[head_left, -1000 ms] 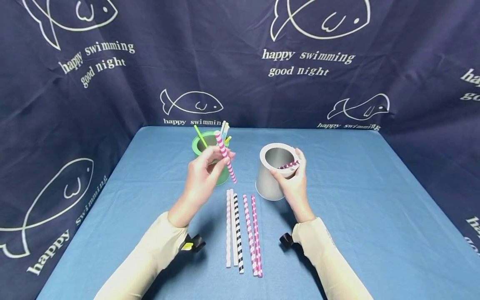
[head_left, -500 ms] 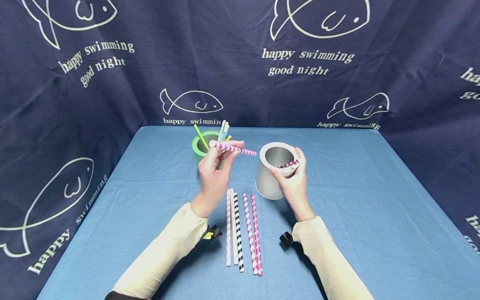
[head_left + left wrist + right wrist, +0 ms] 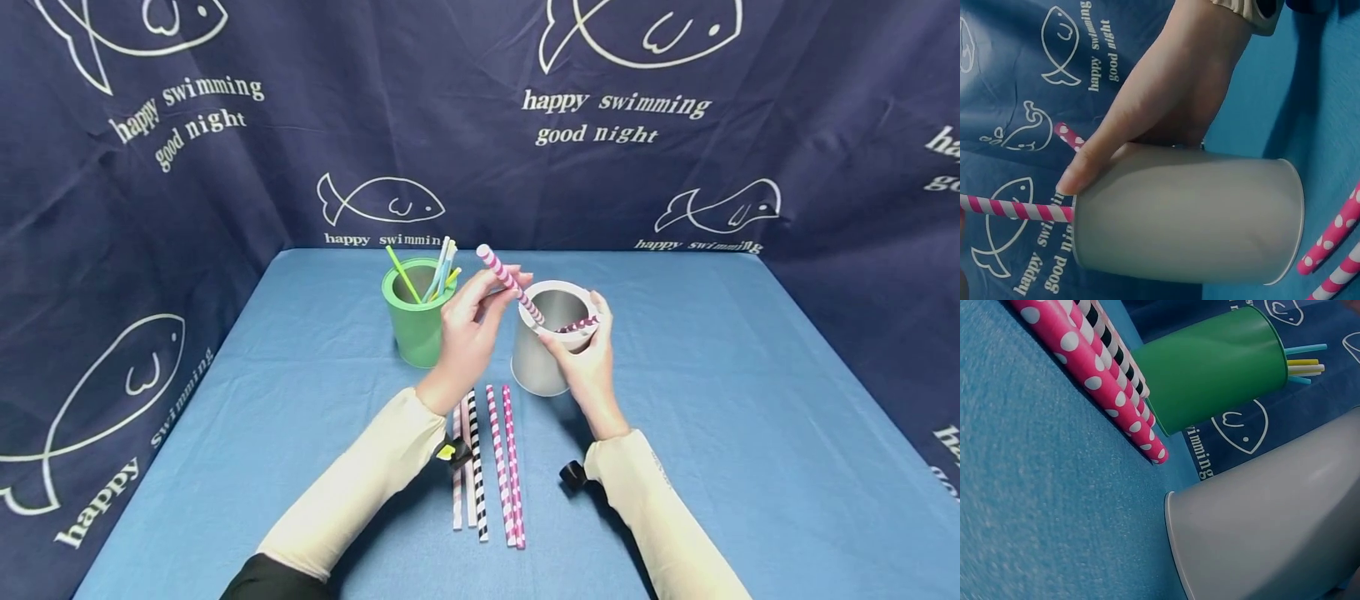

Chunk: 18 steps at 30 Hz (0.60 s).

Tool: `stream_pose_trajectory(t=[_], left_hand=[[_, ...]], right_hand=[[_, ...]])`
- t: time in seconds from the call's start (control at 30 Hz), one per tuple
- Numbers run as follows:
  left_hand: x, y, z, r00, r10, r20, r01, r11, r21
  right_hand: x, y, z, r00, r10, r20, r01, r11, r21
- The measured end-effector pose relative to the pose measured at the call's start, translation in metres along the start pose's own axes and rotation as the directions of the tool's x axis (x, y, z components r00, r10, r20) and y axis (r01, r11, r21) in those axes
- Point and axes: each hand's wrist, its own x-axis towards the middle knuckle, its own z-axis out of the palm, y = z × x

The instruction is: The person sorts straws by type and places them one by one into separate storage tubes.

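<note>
My left hand (image 3: 468,333) pinches a pink-and-white striped paper straw (image 3: 504,275) near the mouth of a pale grey pot (image 3: 534,362). The straw slants down to the right, and its lower end overlaps the pot's opening; in the left wrist view its end meets the rim. My right hand (image 3: 591,367) grips the pot by its right side and rim, thumb at the front. A dotted pink straw (image 3: 577,326) leans inside the pot beside the right fingers. In the right wrist view the grey pot (image 3: 1266,519) fills the lower right.
Left of the grey pot stands a green pot (image 3: 418,329) holding several plain coloured straws (image 3: 442,271). On the blue cloth in front lie pale pink straws (image 3: 457,508), a black-and-white striped straw (image 3: 478,492), a pink striped straw (image 3: 500,475) and a pink dotted straw (image 3: 513,467).
My left hand has moved right, from in front of the green pot to the grey pot's rim, swinging the striped straw's lower end toward the opening. The right hand keeps its hold.
</note>
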Motion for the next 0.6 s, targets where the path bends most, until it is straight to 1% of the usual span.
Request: stream_pose_trajectory(t=[0.07, 0.17, 0.3, 0.43, 0.53, 0.6], left_hand=[[0.001, -0.005, 0.004, 1.0, -0.011, 0.016, 0.01, 1.0, 0.005], [-0.001, -0.012, 0.01, 0.999, -0.033, 0.034, 0.032, 0.999, 0.036], [-0.005, -0.019, 0.016, 0.994, -0.096, 0.05, 0.092, 0.993, 0.071], [-0.008, -0.024, 0.022, 0.982, -0.181, 0.045, 0.177, 0.981, 0.085], [-0.01, -0.026, 0.024, 0.971, -0.238, 0.037, 0.233, 0.968, 0.098], [-0.01, -0.026, 0.026, 0.962, -0.269, 0.034, 0.264, 0.958, 0.109]], right_hand=[[0.001, 0.001, -0.001, 1.0, -0.004, 0.001, 0.004, 1.0, 0.006], [0.001, 0.001, -0.001, 1.0, -0.006, 0.007, 0.005, 1.0, 0.013], [0.0, 0.0, -0.001, 1.0, 0.002, 0.01, -0.002, 1.0, 0.015], [0.001, -0.006, 0.0, 1.0, 0.014, 0.011, -0.014, 1.0, -0.002], [-0.003, -0.022, 0.0, 1.0, 0.016, 0.009, -0.016, 1.0, -0.017], [-0.005, -0.03, 0.0, 1.0, 0.002, 0.0, -0.002, 1.0, -0.016]])
